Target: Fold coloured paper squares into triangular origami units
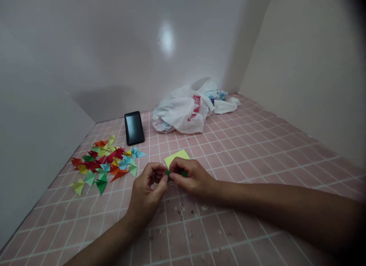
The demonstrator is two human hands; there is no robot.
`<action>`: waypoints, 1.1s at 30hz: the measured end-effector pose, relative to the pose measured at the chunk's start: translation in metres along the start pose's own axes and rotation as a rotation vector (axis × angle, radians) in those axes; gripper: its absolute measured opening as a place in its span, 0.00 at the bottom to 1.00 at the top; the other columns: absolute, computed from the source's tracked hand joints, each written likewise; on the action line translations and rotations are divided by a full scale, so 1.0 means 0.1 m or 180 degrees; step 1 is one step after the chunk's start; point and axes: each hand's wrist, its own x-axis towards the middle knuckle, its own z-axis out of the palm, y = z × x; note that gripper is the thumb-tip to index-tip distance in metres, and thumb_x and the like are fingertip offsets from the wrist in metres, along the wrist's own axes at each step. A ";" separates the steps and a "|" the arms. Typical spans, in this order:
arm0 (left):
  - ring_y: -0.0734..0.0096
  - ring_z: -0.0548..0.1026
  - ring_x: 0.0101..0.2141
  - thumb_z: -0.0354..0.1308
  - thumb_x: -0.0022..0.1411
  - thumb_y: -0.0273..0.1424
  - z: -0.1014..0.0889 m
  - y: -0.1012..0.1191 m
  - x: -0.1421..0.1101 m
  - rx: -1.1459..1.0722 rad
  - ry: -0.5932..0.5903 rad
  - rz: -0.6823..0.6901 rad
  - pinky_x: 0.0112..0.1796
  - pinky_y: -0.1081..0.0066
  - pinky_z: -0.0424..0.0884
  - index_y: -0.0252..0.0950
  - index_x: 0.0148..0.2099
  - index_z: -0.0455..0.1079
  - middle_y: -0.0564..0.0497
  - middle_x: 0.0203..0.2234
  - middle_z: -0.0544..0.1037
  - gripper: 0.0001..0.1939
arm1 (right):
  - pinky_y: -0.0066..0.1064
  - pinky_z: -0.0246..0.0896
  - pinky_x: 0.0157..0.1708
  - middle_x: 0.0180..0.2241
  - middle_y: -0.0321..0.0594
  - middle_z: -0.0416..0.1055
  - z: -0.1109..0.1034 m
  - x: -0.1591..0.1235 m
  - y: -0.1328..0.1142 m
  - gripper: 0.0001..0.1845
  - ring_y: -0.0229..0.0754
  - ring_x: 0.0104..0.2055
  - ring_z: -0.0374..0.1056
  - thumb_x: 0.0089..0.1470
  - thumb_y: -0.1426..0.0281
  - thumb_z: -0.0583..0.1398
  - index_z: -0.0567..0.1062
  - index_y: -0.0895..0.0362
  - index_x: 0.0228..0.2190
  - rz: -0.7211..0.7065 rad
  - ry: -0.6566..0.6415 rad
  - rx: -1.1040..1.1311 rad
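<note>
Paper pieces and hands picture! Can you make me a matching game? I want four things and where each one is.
Things:
1. Black smartphone
2. White plastic bag
3. Yellow paper square
4. Green paper piece

Places:
A. Crumpled by the back wall
B. Pinched between the left hand and right hand
C. Lying flat behind the colourful folded paper pieces
D. Flat on the pink tiles, just past the hands

Pairs: 1-C, 2-A, 3-D, 4-B
</note>
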 end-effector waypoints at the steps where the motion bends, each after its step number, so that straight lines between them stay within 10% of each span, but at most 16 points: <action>1: 0.70 0.75 0.32 0.59 0.62 0.29 0.00 0.00 0.00 -0.0005 -0.0011 -0.0008 0.35 0.70 0.71 0.38 0.42 0.69 0.52 0.32 0.75 0.06 | 0.26 0.55 0.28 0.24 0.33 0.67 0.00 0.00 0.00 0.05 0.34 0.27 0.61 0.53 0.74 0.58 0.68 0.57 0.26 0.0039 -0.0012 0.0026; 33: 0.73 0.72 0.27 0.60 0.59 0.29 0.00 0.10 0.01 -0.0353 -0.0059 -0.0181 0.31 0.73 0.69 0.37 0.34 0.71 0.54 0.25 0.74 0.02 | 0.27 0.59 0.29 0.25 0.35 0.71 -0.01 -0.01 -0.03 0.05 0.35 0.28 0.64 0.52 0.75 0.58 0.69 0.57 0.26 0.0069 -0.0114 0.0300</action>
